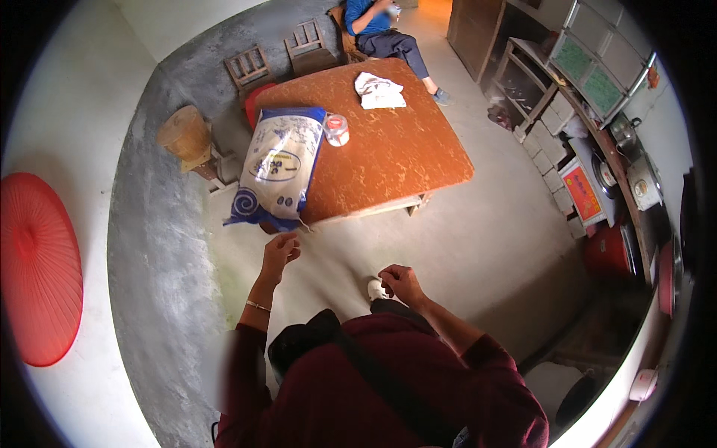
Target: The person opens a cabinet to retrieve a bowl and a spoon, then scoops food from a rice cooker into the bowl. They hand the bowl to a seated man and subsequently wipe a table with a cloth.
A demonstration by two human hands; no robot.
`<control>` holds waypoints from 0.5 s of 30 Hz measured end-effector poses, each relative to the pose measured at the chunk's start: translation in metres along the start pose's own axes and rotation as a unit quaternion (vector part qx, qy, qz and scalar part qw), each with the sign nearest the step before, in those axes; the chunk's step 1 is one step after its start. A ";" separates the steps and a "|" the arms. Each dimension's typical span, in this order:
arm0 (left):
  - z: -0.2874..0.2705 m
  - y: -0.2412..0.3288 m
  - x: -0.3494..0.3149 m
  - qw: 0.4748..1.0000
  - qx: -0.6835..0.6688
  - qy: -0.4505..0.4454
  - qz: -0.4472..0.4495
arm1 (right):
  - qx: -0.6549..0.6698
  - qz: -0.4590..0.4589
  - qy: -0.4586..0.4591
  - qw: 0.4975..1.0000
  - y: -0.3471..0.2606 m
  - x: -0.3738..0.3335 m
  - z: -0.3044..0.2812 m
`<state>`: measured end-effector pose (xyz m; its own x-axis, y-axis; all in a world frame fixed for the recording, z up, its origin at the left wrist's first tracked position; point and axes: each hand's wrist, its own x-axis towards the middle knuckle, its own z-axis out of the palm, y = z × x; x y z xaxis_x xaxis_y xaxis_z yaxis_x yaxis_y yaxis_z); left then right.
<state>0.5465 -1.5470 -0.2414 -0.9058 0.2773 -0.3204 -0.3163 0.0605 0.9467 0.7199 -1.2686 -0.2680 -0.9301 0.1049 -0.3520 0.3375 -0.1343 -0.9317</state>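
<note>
My left hand (279,255) is raised just short of the near table edge, its fingers curled in. It is nearest to the lower corner of a large white and blue sack (280,160), with a small gap between them. My right hand (401,283) hangs in the air in front of my body, fingers bent and pressed together. Whether either hand holds anything small is hidden. The sack lies flat on a reddish-brown table (388,160), its near end overhanging the edge. Beside it stands a clear plastic jar (337,131) with a red and white label.
A white cloth (379,91) lies on the table's far part. Behind it a person (385,37) in blue sits holding something. Wooden chairs (250,67) and a wooden tub (184,133) stand left. Shelves with pots (644,183) line the right wall. A red round cover (41,269) hangs left.
</note>
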 end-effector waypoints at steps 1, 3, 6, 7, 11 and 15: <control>-0.003 0.005 0.006 1.000 0.002 0.011 0.001 | -0.013 -0.004 -0.008 1.000 -0.001 0.016 -0.001; -0.009 0.014 0.020 0.999 0.006 0.033 0.004 | -0.039 -0.012 -0.022 0.999 -0.008 0.047 -0.001; -0.011 0.015 0.037 0.999 -0.002 0.040 0.002 | -0.038 0.012 -0.059 0.997 -0.018 0.076 0.001; -0.011 0.018 0.044 0.999 0.000 0.043 0.003 | -0.040 0.018 -0.068 0.997 -0.023 0.085 0.002; -0.025 0.017 0.062 0.999 -0.001 0.048 -0.019 | -0.084 0.027 -0.103 0.991 -0.019 0.114 0.019; -0.047 0.022 0.098 0.999 0.027 0.030 -0.003 | -0.074 0.051 -0.109 0.990 -0.035 0.143 0.040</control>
<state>0.4371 -1.5639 -0.2535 -0.9197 0.2197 -0.3255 -0.3072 0.1138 0.9448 0.5690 -1.2885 -0.2820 -0.8936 -0.1186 -0.4329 0.4344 0.0141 -0.9006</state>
